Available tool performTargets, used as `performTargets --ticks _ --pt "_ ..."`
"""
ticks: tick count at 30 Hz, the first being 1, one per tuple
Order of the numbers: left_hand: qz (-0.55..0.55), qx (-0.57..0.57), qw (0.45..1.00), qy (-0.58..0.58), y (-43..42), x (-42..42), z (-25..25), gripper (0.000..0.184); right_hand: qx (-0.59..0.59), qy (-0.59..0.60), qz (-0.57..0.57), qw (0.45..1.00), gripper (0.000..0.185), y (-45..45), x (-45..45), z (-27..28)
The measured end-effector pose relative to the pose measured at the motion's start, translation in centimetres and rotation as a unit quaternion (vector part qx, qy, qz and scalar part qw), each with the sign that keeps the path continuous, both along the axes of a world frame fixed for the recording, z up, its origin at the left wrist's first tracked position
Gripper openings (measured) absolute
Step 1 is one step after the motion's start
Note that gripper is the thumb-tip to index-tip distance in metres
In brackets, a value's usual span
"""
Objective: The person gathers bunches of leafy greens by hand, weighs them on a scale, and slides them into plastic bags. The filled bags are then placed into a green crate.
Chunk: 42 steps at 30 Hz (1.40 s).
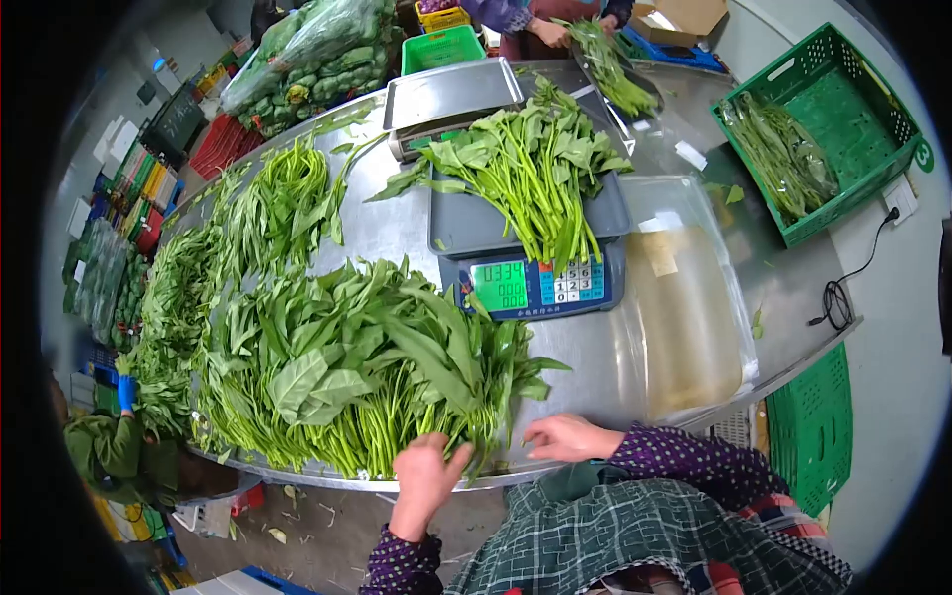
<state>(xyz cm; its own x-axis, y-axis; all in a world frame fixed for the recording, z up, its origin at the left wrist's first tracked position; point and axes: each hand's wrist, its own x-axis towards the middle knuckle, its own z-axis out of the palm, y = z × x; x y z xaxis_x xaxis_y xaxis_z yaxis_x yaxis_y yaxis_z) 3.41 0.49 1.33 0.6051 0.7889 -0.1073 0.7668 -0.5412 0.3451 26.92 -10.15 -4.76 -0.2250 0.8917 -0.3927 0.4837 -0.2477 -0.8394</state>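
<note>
A big heap of water spinach (pixel 337 367) lies along the near edge of the metal table, cut stems toward me. My left hand (pixel 428 474) is at the stem ends on the heap's right side, fingers curled among some stems with the thumb on their right. Just right of those stems, my right hand (pixel 570 437) is held over the table edge, empty, its fingers bent and apart. A loose bunch of water spinach (pixel 526 178) rests on the digital scale (pixel 620 273), whose green display appears to read 0.334.
More greens (pixel 283 198) cover the table's left side. A steel tray (pixel 451 94) sits behind the scale; a clear plastic sheet or bag stack (pixel 694 317) lies right. A green crate (pixel 868 119) holds bagged greens (pixel 778 154). Across the table, a co-worker's hands (pixel 550 32) handle a bagged bunch.
</note>
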Motion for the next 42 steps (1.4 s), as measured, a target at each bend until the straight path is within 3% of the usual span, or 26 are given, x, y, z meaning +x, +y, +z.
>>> performTargets --ticks 2,4,6,8,12,13,19,22,24,26,29,33,36,37,38,40,42 --pt "0.004 0.042 0.995 -0.095 2.2 3.4 2.4 0.03 -0.013 -0.043 -0.039 0.998 0.036 -0.2 1.5 0.8" --pt "-0.005 -0.003 0.967 -0.254 4.8 8.7 4.6 0.025 0.02 -0.022 -0.088 0.996 0.037 1.0 1.8 1.8" --pt "-0.016 -0.024 0.955 -0.294 8.4 13.9 5.9 0.024 0.044 -0.001 -0.101 0.994 0.032 2.2 2.6 3.6" --pt "-0.022 0.034 0.932 -0.36 12.8 19.2 5.0 0.025 0.061 0.079 -0.22 0.97 0.029 2.9 3.7 4.9" --pt "0.034 0.071 0.973 -0.219 18.6 27.0 5.5 0.036 0.042 0.065 -0.302 0.95 0.026 2.3 6.8 7.4" --pt "0.021 0.019 0.986 -0.165 19.3 27.9 5.8 0.037 0.053 0.054 -0.304 0.95 0.027 1.7 7.5 6.0" --pt "-0.007 0.03 0.992 -0.119 19.1 28.5 4.7 0.033 0.094 0.05 -0.361 0.927 0.025 1.8 10.6 4.6" --pt "-0.018 0.064 0.993 -0.1 17.7 27.3 4.1 0.028 0.25 -0.038 -0.392 0.885 0.024 7.9 13.9 7.9" --pt "-0.034 -0.01 0.992 -0.122 16.6 26.7 4.2 0.026 0.281 -0.13 -0.406 0.86 0.026 11.8 15.4 10.2" --pt "-0.033 -0.002 0.991 -0.128 16.7 26.3 3.5 0.027 0.272 -0.173 -0.413 0.852 0.025 14.4 16.4 11.5" --pt "-0.029 -0.019 0.971 -0.238 16.6 25.6 3.2 0.032 0.283 -0.279 -0.343 0.851 0.027 17.7 18.0 11.1" --pt "0.048 -0.043 0.987 -0.15 15.9 22.7 3.6 0.042 0.19 -0.363 -0.291 0.864 0.033 19.3 19.0 12.6" --pt "0.041 -0.108 0.979 -0.165 16.5 22.2 -0.4 0.048 0.167 -0.29 -0.296 0.895 0.036 19.5 20.1 11.8" --pt "0.064 -0.189 0.96 -0.195 16.3 22.3 -0.3 0.043 0.174 -0.188 -0.316 0.913 0.032 19.7 20.9 11.0" --pt "0.067 -0.191 0.959 -0.198 16.1 22.5 -0.1 0.043 0.173 -0.191 -0.312 0.914 0.032 19.7 21.2 10.4" --pt "0.096 -0.305 0.893 -0.317 15.8 23.1 0.3 0.03 0.167 -0.175 -0.331 0.912 0.028 19.5 21.0 10.3" --pt "0.092 -0.309 0.888 -0.327 16.5 24.1 0.3 0.021 0.173 -0.213 -0.314 0.909 0.026 19.8 20.6 10.5"
